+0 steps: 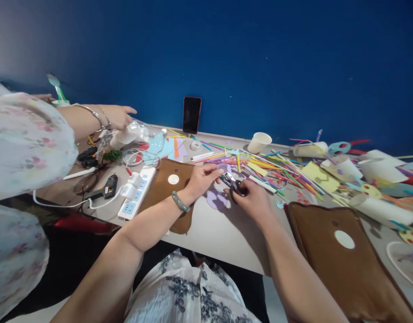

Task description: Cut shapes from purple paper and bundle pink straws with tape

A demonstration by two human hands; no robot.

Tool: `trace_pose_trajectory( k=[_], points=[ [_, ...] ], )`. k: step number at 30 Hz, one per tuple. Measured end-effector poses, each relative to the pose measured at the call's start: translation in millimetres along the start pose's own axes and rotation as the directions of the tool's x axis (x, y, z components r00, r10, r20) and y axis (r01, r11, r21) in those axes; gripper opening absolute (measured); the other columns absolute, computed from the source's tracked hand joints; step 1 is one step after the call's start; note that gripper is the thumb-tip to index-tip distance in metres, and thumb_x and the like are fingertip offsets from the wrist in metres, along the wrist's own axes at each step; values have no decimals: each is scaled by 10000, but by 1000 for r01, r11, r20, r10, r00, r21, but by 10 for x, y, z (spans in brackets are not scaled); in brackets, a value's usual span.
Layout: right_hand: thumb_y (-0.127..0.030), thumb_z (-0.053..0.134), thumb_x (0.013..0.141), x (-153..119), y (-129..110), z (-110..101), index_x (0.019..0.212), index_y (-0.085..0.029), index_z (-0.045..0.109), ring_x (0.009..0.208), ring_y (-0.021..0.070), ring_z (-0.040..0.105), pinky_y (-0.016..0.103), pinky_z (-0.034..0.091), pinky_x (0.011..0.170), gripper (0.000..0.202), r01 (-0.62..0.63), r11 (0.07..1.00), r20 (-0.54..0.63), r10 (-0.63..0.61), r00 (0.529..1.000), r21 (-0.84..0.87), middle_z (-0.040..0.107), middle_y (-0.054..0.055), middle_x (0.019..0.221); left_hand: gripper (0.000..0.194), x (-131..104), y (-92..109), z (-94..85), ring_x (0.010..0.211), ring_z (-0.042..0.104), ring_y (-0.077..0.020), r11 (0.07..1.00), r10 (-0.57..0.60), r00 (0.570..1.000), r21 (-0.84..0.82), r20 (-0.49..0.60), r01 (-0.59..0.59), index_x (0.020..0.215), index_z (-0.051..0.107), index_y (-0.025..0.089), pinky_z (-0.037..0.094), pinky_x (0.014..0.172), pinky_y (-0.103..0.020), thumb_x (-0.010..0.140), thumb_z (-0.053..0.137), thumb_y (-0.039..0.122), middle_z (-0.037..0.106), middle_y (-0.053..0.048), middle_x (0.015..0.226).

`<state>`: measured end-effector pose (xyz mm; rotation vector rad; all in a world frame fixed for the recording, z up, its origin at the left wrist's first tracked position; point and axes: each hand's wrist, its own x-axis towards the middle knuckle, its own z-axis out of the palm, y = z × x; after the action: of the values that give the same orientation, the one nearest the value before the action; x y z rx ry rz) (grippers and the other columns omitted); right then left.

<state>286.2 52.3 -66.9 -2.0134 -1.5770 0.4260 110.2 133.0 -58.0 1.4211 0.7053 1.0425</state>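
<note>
My left hand [203, 179], with a green bangle at the wrist, pinches a small piece of purple paper [222, 168] over the middle of the table. My right hand [253, 197] is closed around the black handles of a pair of scissors [230, 178], whose blades point up and left toward that paper, close to my left fingertips. Below them a round purple paper [216, 200] lies on the white tabletop. Just beyond both hands are many coloured sticks [276, 167].
At left a person's hand [117, 117] is at plastic-wrapped cups [132, 133]. Near them are a power strip [137, 193] and glue gun [107, 188]. Brown pads [347, 264] flank my arms. A phone [192, 115] leans at the back; paper cup [259, 142] and rolls [381, 208] lie rightward.
</note>
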Motion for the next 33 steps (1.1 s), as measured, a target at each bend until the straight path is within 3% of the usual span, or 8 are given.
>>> trace_pose_trajectory(
  k=[5, 10, 19, 21, 23, 27, 31, 33],
  points=[
    [-687, 709, 651, 32, -49, -65, 648, -236, 468, 590, 154, 412, 294, 315, 550, 512, -124, 935, 338, 4, 941, 333, 451, -25, 602, 373, 4, 8, -14, 566, 514, -95, 999, -36, 999, -12, -26, 36, 641, 654, 153, 413, 592, -244, 834, 698, 469, 614, 3, 576],
    [-691, 684, 697, 82, 69, -164, 676, -200, 544, 597, 145, 439, 282, 330, 551, 511, -99, 931, 498, -96, 862, 351, 485, -21, 623, 418, 41, -18, -33, 549, 515, -84, 998, -52, 995, -46, -85, 48, 601, 634, 150, 423, 585, -235, 805, 716, 506, 614, 1, 569],
    [-717, 757, 637, 122, 243, -414, 791, -174, 668, 721, 197, 558, 296, 443, 648, 572, 35, 889, 695, -381, 610, 456, 617, 34, 736, 445, 122, -224, -27, 518, 513, -75, 977, -168, 973, -155, -157, 144, 642, 605, 149, 422, 544, -215, 722, 752, 562, 583, 8, 541],
    [-760, 752, 611, 121, 254, -397, 872, -182, 689, 764, 214, 577, 310, 466, 687, 637, 72, 839, 602, -444, 664, 539, 626, 47, 784, 439, 120, -239, -11, 540, 530, -79, 979, -175, 971, -132, -162, 155, 684, 627, 142, 422, 533, -217, 726, 749, 561, 604, -5, 622],
    [-755, 739, 643, 124, 277, -337, 850, -192, 682, 734, 200, 561, 305, 454, 662, 602, 115, 815, 448, -424, 787, 568, 609, 44, 773, 431, 116, -237, 1, 587, 549, -71, 985, -156, 961, -107, -229, 134, 736, 652, 132, 436, 546, -220, 701, 777, 544, 651, -44, 828],
    [-646, 705, 766, 130, 303, -206, 687, -203, 627, 600, 160, 481, 296, 388, 556, 457, 108, 867, 148, -204, 968, 486, 544, 15, 635, 418, 92, -174, 5, 613, 512, -53, 997, -61, 952, -54, -300, 47, 732, 654, 128, 437, 589, -228, 668, 823, 504, 634, -50, 929],
    [-568, 768, 732, 112, 274, -158, 590, -214, 584, 553, 160, 456, 307, 354, 523, 423, 123, 952, -148, -83, 985, 281, 527, 13, 559, 418, 49, -61, 0, 509, 417, -61, 990, -110, 989, -104, -102, 100, 706, 630, 150, 344, 515, -228, 755, 748, 548, 484, 43, 557],
    [-544, 779, 731, 91, 257, -140, 602, -217, 576, 542, 157, 465, 302, 353, 514, 406, 142, 950, -134, -108, 985, 277, 545, 11, 555, 421, 31, -9, 1, 517, 428, -66, 978, -123, 991, -176, -45, 113, 719, 639, 151, 343, 523, -234, 740, 760, 554, 472, 47, 542]
  ],
)
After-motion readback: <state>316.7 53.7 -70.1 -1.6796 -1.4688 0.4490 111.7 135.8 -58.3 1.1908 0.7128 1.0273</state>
